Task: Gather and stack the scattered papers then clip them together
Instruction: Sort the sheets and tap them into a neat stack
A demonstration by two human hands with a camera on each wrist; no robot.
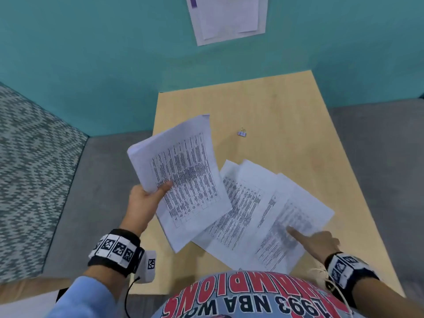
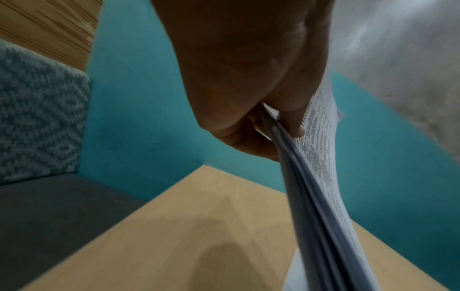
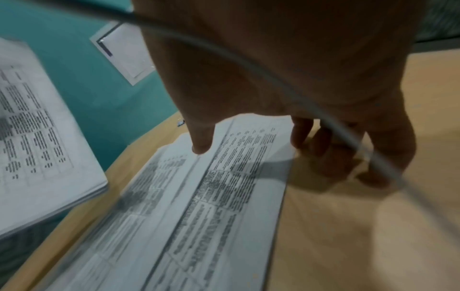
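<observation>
Two hands; how do their fingers lie?

Left hand (image 1: 143, 200) pinches a stack of papers (image 1: 183, 180), thumb on top, lifted off the surface (image 1: 286, 111).

And the right hand (image 1: 319, 243)?

Thumb pressed on the loose papers (image 1: 252, 214) spread beneath it. Its other fingers (image 3: 331, 157) curl at their edge; whether they grip, I cannot tell.

The binder clip (image 1: 242, 133)?

Alone, well beyond both hands' fingertips.

A light wooden counter (image 1: 286, 106) is standing against a teal wall (image 1: 91, 53). A white notice (image 1: 229, 17) is hanging on that wall, above the counter's far edge. Patterned grey-and-white upholstery (image 1: 29, 168) is running along the left side, with a plain grey surface (image 1: 96, 180) lying between it and the counter. A printed shirt (image 1: 252, 301) with red and dark lettering is filling the lower edge.
</observation>
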